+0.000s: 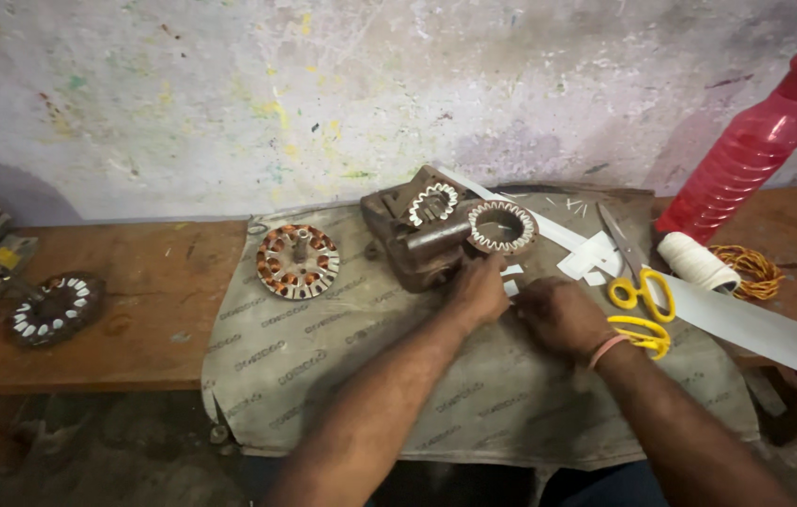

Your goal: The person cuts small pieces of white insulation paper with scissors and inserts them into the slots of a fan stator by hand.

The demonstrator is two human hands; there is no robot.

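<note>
A small repair workshop: a worn wooden bench against a paint-splattered wall, with motor stators, a metal vise, scissors and twine.

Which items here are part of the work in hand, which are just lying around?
In use:
left hand and right hand, together over white paper strips
ring-shaped core on the metal block
yellow scissors

Lying about:
copper-wound core
dark core at far left
red bottle
white thread spool
orange cord
</note>
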